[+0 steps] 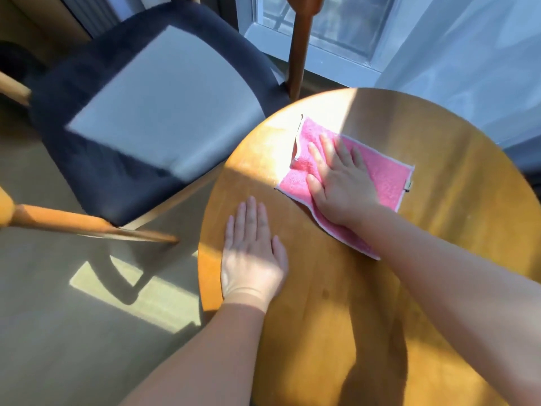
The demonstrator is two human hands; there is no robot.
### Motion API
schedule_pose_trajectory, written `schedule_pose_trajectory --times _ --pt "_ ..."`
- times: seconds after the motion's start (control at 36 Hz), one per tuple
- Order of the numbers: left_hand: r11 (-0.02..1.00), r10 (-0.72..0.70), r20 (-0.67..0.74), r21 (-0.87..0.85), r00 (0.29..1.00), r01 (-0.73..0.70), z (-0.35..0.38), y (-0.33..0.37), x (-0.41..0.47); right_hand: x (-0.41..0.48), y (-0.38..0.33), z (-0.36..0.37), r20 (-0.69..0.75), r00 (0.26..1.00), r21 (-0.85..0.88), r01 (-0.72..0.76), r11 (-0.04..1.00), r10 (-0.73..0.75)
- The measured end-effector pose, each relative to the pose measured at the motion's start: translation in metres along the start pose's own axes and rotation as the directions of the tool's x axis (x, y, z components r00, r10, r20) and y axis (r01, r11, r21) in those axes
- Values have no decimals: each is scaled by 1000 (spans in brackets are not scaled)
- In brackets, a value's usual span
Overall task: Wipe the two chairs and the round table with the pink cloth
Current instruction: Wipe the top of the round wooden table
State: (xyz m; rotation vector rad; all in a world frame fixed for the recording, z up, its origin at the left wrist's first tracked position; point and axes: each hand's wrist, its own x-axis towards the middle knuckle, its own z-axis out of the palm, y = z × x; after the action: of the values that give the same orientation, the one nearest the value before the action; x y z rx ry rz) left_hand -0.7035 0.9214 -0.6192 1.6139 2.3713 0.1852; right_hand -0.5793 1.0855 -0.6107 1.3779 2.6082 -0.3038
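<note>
Round wooden table [439, 259] sunlit, beside window [336, 30]. Right hand [339, 183] flat, fingers spread, pressing pink cloth [383, 177]. Left hand [251, 259] flat on bare tabletop. Dark-cushioned chair [131, 112] alongside.

The right hand [341, 186] lies flat with straight fingers on the pink cloth [377, 177], which is spread near the far edge of the round wooden surface [439, 259]. The left hand [251, 259] rests flat on the bare wood at the left edge. A chair [131, 118] with a dark seat stands beside the surface, to the left.
</note>
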Motion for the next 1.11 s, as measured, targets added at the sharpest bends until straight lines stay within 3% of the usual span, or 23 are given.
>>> schedule_pose_trajectory --times 0.08,0.17,0.25,0.47,0.61,0.72,1.11 --pt "1000 1 10 14 1000 -1 -1 1 -1 23 -11 -1 -19 999 -8 46 999 -46" --pt "1000 -2 23 31 1000 1 -1 1 -1 56 -27 -2 -90 995 106 39 994 -29" --pt "999 -7 29 50 1000 6 -1 1 0 79 -39 -11 -25 999 -12 35 999 -35" --pt "997 -16 47 72 999 12 -3 1 0 90 -30 -17 -57 996 -3 76 997 -76" --pt "998 3 31 62 1000 -5 -2 0 0 69 -2 -9 -68 997 133 -18 991 27" --pt "998 13 7 63 1000 -14 -2 0 -1 36 32 -11 -25 995 41 -100 994 101" --pt "1000 5 -35 19 999 -5 -1 1 -2 -97 69 25 -13 931 70 -364 929 366"
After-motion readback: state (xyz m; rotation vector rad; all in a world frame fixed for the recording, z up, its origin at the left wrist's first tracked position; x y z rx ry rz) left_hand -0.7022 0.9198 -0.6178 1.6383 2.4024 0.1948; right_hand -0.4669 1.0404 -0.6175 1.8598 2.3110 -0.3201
